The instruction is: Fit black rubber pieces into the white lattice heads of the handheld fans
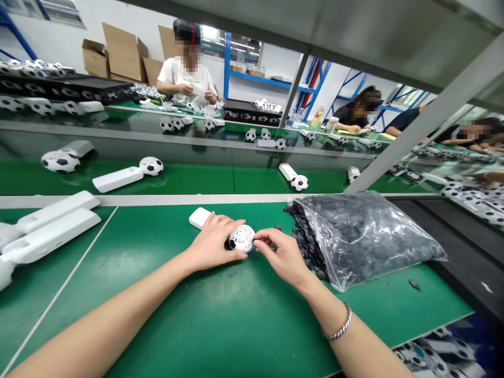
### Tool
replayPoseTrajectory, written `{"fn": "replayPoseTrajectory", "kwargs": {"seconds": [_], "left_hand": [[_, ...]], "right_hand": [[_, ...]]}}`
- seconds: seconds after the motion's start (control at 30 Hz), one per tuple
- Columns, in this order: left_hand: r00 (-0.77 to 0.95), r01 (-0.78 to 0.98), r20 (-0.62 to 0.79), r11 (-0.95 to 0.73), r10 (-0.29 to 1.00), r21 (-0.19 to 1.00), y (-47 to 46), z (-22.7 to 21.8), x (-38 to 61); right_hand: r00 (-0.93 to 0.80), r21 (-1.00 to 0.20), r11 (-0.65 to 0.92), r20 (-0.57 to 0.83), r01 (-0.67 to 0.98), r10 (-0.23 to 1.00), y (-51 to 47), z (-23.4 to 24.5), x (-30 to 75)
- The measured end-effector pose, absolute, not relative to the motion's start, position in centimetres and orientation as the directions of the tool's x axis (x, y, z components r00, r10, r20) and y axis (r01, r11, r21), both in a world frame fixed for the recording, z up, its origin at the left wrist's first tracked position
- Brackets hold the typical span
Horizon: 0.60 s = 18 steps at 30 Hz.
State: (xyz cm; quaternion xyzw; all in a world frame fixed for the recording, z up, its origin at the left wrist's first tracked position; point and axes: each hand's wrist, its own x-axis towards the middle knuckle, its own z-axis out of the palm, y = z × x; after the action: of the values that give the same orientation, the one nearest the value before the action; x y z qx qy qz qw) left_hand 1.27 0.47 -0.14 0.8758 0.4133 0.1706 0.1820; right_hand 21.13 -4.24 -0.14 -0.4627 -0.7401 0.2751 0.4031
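My left hand (214, 240) is closed around a small white hand-held fan (241, 237) lying on the green mat, its round soccer-ball head facing up and its white handle (199, 217) sticking out behind my fingers. My right hand (280, 251) pinches at the right edge of the fan head; whatever small piece it holds is hidden by the fingertips. Just right of that hand a clear plastic bag (366, 236) spills several small black pieces (303, 236) onto the mat.
More white fans lie at the left edge (51, 226) and on the conveyor belt (126, 174) beyond. A slanted metal post (413, 126) rises at right. A black tray (464, 247) sits right of the bag. Other people work at the far benches.
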Motion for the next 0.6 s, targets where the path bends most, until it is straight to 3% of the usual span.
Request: {"fn": "replayPoseTrajectory", "kwargs": {"seconds": [0.2,0.43,0.6], "left_hand": [[0.581,0.668,0.162,-0.581,0.798,0.466,0.4,-0.3,1.6],[0.539,0.682,0.181,-0.552,0.823,0.48,0.2,-0.2,2.0],[0.508,0.683,0.169,-0.515,0.845,0.518,0.0,0.0,2.2]], "right_hand": [[-0.26,-0.815,0.409,0.325,0.41,0.909,-4.1,-0.6,20.4],[-0.155,-0.905,0.289,0.252,0.312,0.955,-3.5,-1.8,20.0],[-0.185,-0.987,0.134,0.116,0.093,0.976,-3.3,-2.0,19.6]]}}
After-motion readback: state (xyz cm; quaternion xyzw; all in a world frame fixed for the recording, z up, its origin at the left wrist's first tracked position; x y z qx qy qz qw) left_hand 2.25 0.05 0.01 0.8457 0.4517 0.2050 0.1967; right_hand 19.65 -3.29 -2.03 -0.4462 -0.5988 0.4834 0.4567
